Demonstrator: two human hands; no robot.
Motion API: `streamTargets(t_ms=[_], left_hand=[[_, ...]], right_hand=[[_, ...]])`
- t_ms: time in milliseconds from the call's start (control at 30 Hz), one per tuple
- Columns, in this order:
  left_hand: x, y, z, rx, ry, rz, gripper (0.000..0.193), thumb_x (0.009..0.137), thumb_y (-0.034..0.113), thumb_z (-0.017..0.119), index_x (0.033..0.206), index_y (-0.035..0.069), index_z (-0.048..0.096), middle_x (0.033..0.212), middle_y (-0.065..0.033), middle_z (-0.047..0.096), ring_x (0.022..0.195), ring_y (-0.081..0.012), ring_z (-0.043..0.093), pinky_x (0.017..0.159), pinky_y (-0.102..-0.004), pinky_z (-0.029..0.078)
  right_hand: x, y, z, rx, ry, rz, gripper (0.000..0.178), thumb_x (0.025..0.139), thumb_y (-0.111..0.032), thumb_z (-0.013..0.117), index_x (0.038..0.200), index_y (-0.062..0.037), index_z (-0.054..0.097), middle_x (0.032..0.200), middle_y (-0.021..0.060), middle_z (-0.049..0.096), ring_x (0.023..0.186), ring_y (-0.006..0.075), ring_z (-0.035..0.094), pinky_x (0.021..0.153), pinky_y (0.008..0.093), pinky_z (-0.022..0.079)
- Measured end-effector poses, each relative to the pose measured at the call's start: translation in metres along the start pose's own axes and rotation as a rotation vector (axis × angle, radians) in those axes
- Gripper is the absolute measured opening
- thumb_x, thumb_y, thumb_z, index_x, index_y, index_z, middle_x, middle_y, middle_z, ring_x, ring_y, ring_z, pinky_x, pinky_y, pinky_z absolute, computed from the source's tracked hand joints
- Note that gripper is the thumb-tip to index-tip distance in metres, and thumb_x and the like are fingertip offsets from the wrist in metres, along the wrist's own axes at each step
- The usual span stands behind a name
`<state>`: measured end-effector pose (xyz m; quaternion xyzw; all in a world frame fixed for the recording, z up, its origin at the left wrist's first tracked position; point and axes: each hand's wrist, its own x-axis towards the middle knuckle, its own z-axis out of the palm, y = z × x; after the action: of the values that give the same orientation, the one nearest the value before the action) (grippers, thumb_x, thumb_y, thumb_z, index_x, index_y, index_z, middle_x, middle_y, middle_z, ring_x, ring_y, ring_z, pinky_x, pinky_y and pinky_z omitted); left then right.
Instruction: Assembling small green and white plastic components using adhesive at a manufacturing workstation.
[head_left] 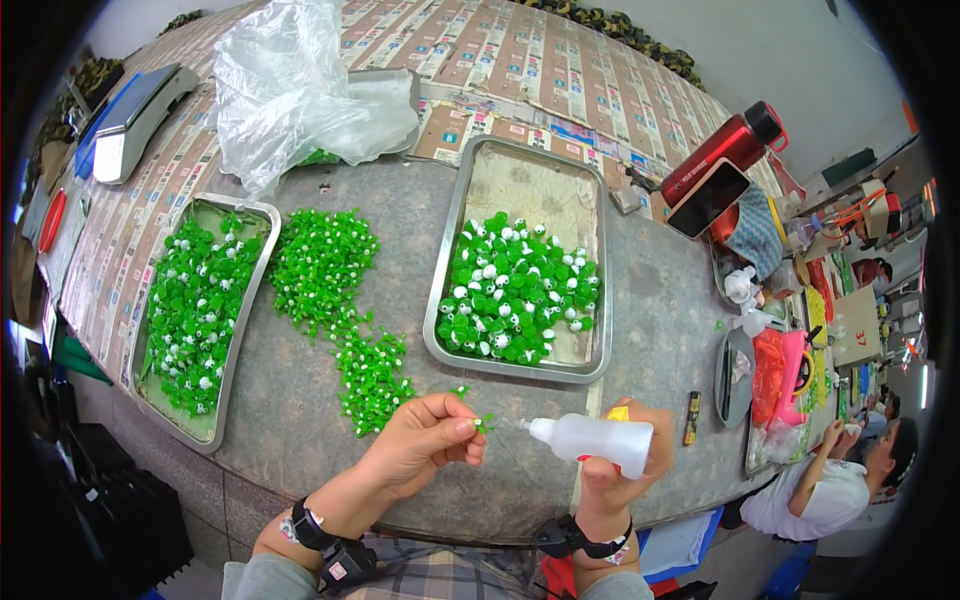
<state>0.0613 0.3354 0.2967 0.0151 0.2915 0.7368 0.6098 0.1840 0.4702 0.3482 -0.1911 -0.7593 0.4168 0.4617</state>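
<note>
Plaid clothing (430,572) lies closest, below the near edge of the worktop (655,330). Along the worktop's left edge, a metal tray (241,335) carries green and white beads (200,310). Just beside its right rim, a loose heap of green stems (325,265) trails toward the near edge. At that edge, the left hand (430,440) has thumb and forefinger closed on a small green stem (480,425) with a white end. Beyond, a second tray (515,371) has more green and white beads (515,290) gathered mostly toward its near end. Right of the stem, the right hand (632,455) wraps around a white squeeze bottle (590,441), tilted nearly flat, its nozzle near the stem. Toward the worktop's right edge lies a lighter (692,418); farther back, a phone (707,197) leans against a red flask (722,150).
</note>
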Motion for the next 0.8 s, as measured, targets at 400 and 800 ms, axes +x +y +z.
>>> streamTargets(t_ms=[400, 800], left_hand=[[-0.001, -0.003, 0.005, 0.161, 0.122, 0.245, 0.010, 0.072, 0.002, 0.057, 0.080, 0.002, 0.051, 0.075, -0.0087, 0.056, 0.067, -0.0161, 0.056, 0.061, -0.0273, 0.047], [0.001, -0.003, 0.006, 0.144, 0.107, 0.248, 0.011, 0.073, 0.001, 0.057, 0.082, 0.001, 0.052, 0.077, -0.0080, 0.056, 0.069, -0.0149, 0.056, 0.063, -0.0272, 0.047]], right_hand=[[-0.006, 0.006, -0.006, 0.073, -0.007, 0.027, 0.053, 0.057, -0.045, 0.070, 0.078, -0.0035, 0.045, 0.064, 0.0024, 0.047, 0.051, 0.0112, 0.046, 0.046, 0.0237, 0.036], [-0.003, 0.002, -0.007, -0.023, 0.207, 0.140, 0.058, 0.061, -0.056, 0.061, 0.077, -0.0037, 0.041, 0.061, 0.0029, 0.044, 0.052, 0.0115, 0.045, 0.047, 0.0223, 0.035]])
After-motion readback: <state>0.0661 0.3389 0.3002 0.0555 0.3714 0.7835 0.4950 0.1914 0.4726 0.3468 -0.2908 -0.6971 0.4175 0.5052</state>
